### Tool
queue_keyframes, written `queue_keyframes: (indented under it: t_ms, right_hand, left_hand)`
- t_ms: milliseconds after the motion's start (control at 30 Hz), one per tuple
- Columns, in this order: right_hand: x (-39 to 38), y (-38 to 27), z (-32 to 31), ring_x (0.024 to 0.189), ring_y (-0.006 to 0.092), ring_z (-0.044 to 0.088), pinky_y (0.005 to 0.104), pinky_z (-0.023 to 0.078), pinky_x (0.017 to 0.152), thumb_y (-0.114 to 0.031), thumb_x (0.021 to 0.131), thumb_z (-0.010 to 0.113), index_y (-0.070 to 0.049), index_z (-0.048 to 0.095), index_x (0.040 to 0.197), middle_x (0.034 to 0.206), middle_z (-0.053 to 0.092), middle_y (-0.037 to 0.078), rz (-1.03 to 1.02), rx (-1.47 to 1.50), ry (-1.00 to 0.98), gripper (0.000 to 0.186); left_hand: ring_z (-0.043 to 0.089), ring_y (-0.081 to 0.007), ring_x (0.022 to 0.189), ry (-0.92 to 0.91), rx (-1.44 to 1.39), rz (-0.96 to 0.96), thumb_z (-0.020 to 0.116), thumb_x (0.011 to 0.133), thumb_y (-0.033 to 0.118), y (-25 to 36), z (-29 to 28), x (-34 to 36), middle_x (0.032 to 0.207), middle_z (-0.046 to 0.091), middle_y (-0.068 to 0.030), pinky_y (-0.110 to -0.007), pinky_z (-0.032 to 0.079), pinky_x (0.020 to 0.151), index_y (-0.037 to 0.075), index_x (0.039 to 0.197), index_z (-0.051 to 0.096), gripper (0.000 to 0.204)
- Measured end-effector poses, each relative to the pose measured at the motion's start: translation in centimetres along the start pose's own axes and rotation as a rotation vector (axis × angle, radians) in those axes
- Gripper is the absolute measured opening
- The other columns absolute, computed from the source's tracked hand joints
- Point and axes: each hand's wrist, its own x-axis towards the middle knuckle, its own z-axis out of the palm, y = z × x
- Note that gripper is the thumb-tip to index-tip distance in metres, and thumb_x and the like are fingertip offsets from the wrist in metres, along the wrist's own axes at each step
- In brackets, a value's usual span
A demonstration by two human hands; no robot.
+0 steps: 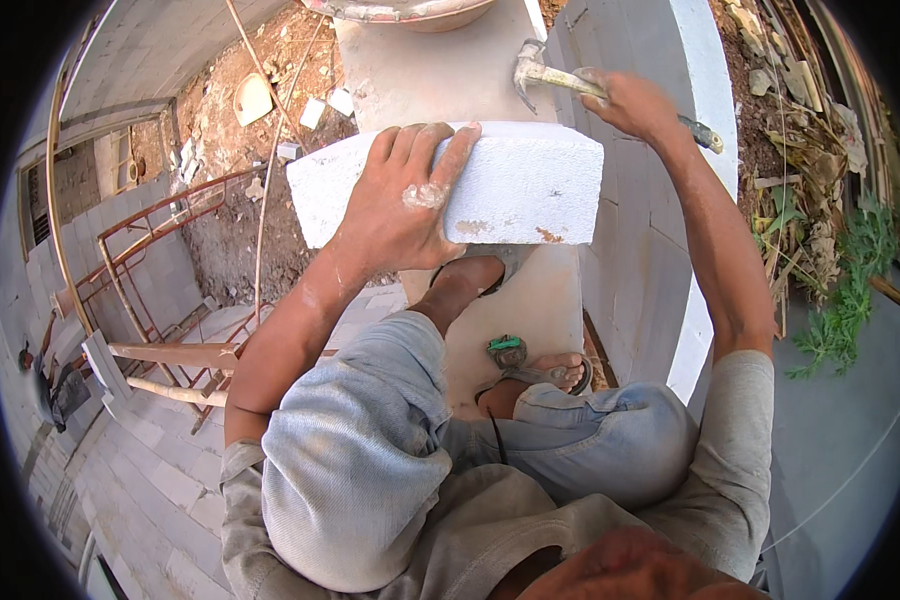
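Observation:
A white, rough-faced building block [535,185] stands in front of me across the pale plank, with small brown chips along its lower edge. My left hand [400,195] is closed on it, fingers over the top edge and thumb on the near face. In my right hand [630,103] is a claw hammer [527,72], gripped partway along its handle. The hammer's head is beyond the block's far right edge, apart from it. Its dark handle end sticks out past my wrist.
I squat on the pale plank [530,290], a small green-and-dark object [507,346] by my foot. A basin [410,12] sits at its far end. A grey block wall [625,220] runs along the right. Red scaffold tubes [150,240] and another person [55,385] are lower left.

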Motion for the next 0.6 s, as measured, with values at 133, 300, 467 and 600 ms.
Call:
queue_keyframes:
  t_ms: [133, 300, 467, 600]
  right_hand:
    - [6.1, -2.0, 3.7, 0.095, 0.0314, 0.068, 0.0444, 0.052, 0.085, -0.031, 0.09, 0.06, -0.017, 0.063, 0.127, 0.102, 0.07, 0.016, -0.196, 0.12, 0.083, 0.041]
    - [7.6, -3.7, 2.9, 0.111, 0.035, 0.063, 0.0395, 0.048, 0.098, -0.05, 0.093, 0.054, -0.009, 0.06, 0.132, 0.119, 0.065, 0.023, -0.152, 0.383, -0.013, 0.057]
    - [-0.9, -0.5, 4.5, 0.133, 0.0382, 0.045, 0.044, 0.033, 0.112, -0.072, 0.093, 0.034, -0.002, 0.051, 0.139, 0.138, 0.053, 0.023, 0.094, 0.889, 0.096, 0.086]
    - [-8.4, -1.0, 8.3, 0.138, 0.0354, 0.04, 0.0451, 0.028, 0.114, -0.073, 0.094, 0.02, -0.002, 0.045, 0.144, 0.143, 0.047, 0.023, 0.119, 1.124, 0.029, 0.09]
  left_hand:
    - [0.048, -0.0371, 0.117, -0.029, 0.011, 0.003, 0.083, 0.048, 0.029, 0.6, -0.2, 0.8, 0.126, 0.049, -0.0191, -0.048, 0.035, 0.103, 0.008, 0.146, 0.037, 0.11]
    - [0.048, -0.0371, 0.114, 0.02, 0.064, 0.019, 0.081, 0.048, 0.03, 0.6, 0.1, 1.3, 0.128, 0.048, -0.019, -0.049, 0.036, 0.101, 0.011, 0.149, 0.036, 0.111]
    - [0.023, -0.0339, 0.146, 0.011, 0.305, -0.043, 0.065, 0.078, 0.066, -1.1, 0.8, 0.2, 0.156, 0.029, -0.018, -0.052, 0.013, 0.119, 0.009, 0.151, 0.034, 0.097]
    - [0.024, -0.0341, 0.146, 0.114, 0.226, -0.32, 0.042, 0.09, 0.071, -7.2, -1.3, -6.5, 0.156, 0.029, -0.0177, -0.046, 0.017, 0.119, 0.006, 0.151, 0.032, 0.089]
